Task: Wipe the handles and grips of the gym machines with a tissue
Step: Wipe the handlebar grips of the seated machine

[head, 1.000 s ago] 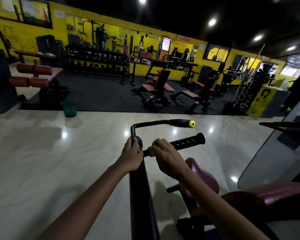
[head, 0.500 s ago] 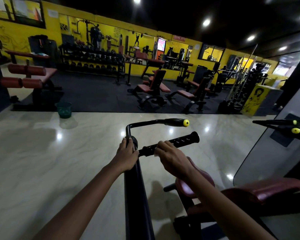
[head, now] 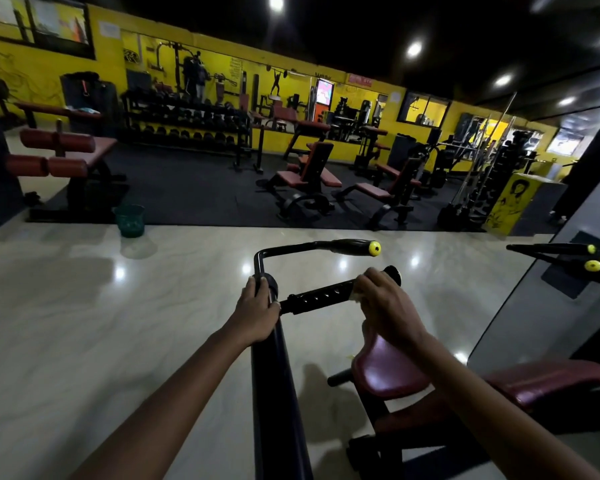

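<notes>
Head view: my right hand is curled over the far end of the black grip, fingers wrapped round it with a bit of pale tissue showing at my knuckles, pressed between palm and grip. The grip's end cap pokes out just past my fingers. My left hand is clamped on the top of the black machine arm, at the joint where the grip meets it, well to the left of my right hand.

Counts: two hands, one tissue, one perforated grip in my hold with several small holes along the bare stretch between my hands. One upper handle just beyond my grip, ending in a yellow end cap. Two more yellow-capped handles off to the right of my grip. One maroon seat pad below my right wrist, a second maroon pad further right.

Beyond the grip: one green bucket on the pale floor to the far left, two adjustable benches on the dark mat, one dumbbell rack against the yellow wall, four ceiling lights lit.

Writing: posters and a red sign on the wall, too small and blurred to read. No brand legible on the machine.
</notes>
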The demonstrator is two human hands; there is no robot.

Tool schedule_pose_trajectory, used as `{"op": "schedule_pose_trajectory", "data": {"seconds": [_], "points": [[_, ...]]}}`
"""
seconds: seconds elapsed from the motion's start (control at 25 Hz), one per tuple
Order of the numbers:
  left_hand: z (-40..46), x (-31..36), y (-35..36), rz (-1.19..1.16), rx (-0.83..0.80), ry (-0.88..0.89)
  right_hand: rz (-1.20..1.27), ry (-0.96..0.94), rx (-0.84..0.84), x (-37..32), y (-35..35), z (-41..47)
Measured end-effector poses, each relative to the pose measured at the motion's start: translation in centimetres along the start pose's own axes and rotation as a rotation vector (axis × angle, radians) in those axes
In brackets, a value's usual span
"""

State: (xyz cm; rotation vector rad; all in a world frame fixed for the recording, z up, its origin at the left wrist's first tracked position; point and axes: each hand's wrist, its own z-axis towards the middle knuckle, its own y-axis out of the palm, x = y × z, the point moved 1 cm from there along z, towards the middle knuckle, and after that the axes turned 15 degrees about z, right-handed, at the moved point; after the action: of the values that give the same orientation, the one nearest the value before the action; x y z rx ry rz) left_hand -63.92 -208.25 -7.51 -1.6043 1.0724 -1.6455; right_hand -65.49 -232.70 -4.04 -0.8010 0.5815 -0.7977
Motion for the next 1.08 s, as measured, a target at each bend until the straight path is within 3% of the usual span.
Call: {"op": "schedule_pose_trajectory", "data": {"seconds": [0.2,0.44,0.84,1.08], "points": [[-0.2,0.1,-0.1,0.016,-0.012,-0.004,0.008,-0.037,-0.039,-0.7,0.7,-0.6],[-0.3,0.2,-0.2,0.006,-0.015,-0.003,-0.038,0.219,0.195,2.1,-2.2,-1.3],[-0.1,0.0,0.1,0.002,-0.015,-0.013,0.107,-0.003,0.042,-7.1,7.4,0.9],[-0.2,-0.1,0.2,-0.003,-0.011,-0.011,0.201,-0.106,-0.029,-7.0,5.6,1.9]]}}
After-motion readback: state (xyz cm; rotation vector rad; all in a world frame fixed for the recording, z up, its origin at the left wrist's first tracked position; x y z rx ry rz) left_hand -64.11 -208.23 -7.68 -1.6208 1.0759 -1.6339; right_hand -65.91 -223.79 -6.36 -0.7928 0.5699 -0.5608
